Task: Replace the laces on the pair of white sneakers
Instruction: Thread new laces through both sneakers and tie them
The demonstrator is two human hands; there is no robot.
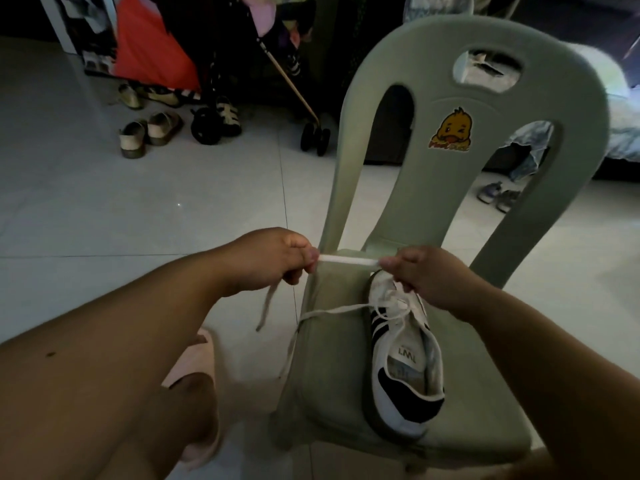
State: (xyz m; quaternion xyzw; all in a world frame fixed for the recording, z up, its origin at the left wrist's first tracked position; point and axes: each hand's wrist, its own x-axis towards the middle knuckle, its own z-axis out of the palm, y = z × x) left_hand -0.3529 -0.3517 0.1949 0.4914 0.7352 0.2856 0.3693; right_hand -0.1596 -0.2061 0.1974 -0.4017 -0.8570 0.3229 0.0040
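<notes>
Closest in, the left forearm crosses above a pink slipper [202, 355] on the floor, just beside the front left corner of the green plastic chair [329, 375]. The white sneaker [398, 362] (black stripes, black heel patch) lies on the chair's seat. Its heel is toward the front edge and its toe toward the backrest. It sits right of the middle, so a strip of bare seat runs along its left side.

The right hand [429, 275] hovers over the toe, knuckles up and fingers curled, pinching one end of a taut stretch of white lace [346, 261]. The left hand [273, 256], out past the seat's left edge, is clenched round the other end. A loose tail dangles below that fist. A second strand [332, 310] runs from the eyelets across the seat and drops over its left edge.

Left of the chair the tiled floor [138, 209] lies open as far as sandals [149, 133] and a stroller [311, 133]. The backrest carries a duck sticker [452, 131], and a small pair of shoes [498, 197] sits behind it.
</notes>
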